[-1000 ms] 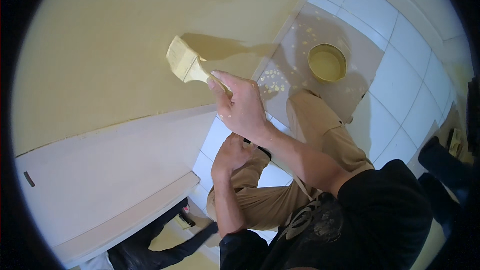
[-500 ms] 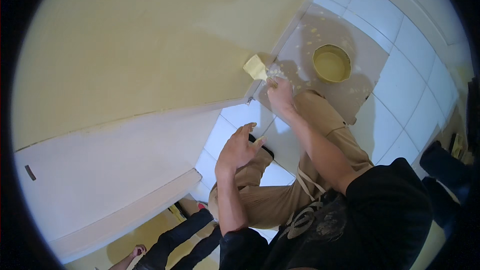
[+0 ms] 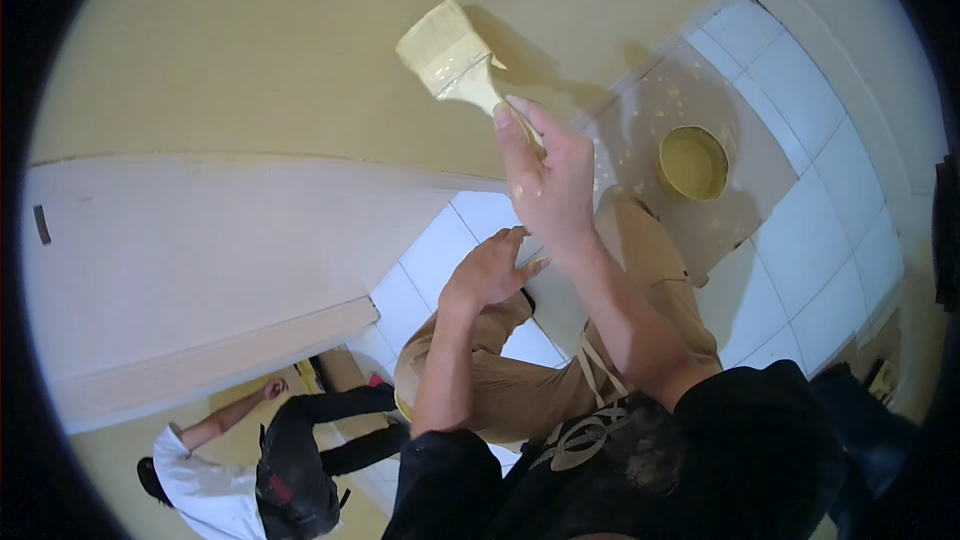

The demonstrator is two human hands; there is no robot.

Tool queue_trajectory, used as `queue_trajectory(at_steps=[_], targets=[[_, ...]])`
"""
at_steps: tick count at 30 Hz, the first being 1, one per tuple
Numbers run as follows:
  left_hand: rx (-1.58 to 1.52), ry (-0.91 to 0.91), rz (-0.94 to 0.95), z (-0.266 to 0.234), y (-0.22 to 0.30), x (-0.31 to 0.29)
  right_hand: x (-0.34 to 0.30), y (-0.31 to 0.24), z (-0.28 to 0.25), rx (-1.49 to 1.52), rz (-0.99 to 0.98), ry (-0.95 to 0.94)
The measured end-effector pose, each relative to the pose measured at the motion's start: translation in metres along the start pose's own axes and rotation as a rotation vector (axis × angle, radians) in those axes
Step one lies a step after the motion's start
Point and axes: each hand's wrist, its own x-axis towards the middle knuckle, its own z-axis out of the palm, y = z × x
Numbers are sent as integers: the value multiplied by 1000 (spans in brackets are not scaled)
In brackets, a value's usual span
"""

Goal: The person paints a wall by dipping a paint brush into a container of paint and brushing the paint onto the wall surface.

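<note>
Right hand: the right hand point(image 3: 555, 175) pinches the brush handle between thumb and fingers; pale specks on the skin.
Left hand: the left hand point(image 3: 485, 270) grips nothing visible, fingers loosely extended and thumb apart, above the tan trousers point(image 3: 470, 385); contact cannot be told.
Brush position: the wide brush point(image 3: 450, 55) is before the yellow wall point(image 3: 250, 70), head pointing upper left; whether the bristles touch cannot be told.
Brush condition: bristles and neck coated pale yellow, glossy spots near the band, a small pointed bit projecting at one side.
Wall surface: matt yellow, fairly even, brush shadow alongside; uneven lower edge against a pale panel point(image 3: 200, 260) with a dark slot.
Floor: white tiles point(image 3: 820, 200), partly covered by a grey-brown sheet point(image 3: 752, 105) with yellow splashes.
Container: a round tub point(image 3: 690, 134) of yellow paint stands on the sheet.
Beyond the panel: a co-worker point(image 3: 215, 475) in white top and dark trousers.
</note>
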Motion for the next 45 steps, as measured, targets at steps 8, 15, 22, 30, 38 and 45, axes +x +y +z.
queue_trajectory(at_steps=[8,15,22,30,38,45], targets=[[-44,-17,11,6,4,4,-5,135,-34,-324,-73,107],[-48,12,-24,3,3,1,-8,40,-12,-311,108,-41],[-2,-18,-11,4,-10,4,-4,-74,15,23,22,-122],[-11,-21,-19,-8,4,-2,26,68,-9,-289,-120,-75],[-3,-24,-1,-1,1,9,3,193,-75,-200,359,89],[19,-22,25,7,-6,12,22,-14,-39,-13,109,-45]])
